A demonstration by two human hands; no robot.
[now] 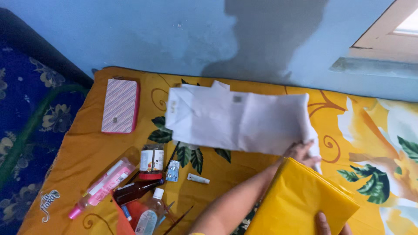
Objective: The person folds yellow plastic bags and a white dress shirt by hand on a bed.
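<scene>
Fingers of left hand (302, 153) grip white cloth (237, 117); right hand (325, 223) fingers hidden under yellow bag (300, 200).

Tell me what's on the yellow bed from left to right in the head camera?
Pink pump bottle → striped pink wallet → red-capped jar → small white tube → folded white shirt → left hand → yellow bag.

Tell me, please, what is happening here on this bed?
A person works over a yellow flowered sheet. The left hand grips the edge of a folded white shirt. The right hand holds a yellow bag at its lower edge. Bottles and a striped pink wallet lie to the left, untouched.
</scene>
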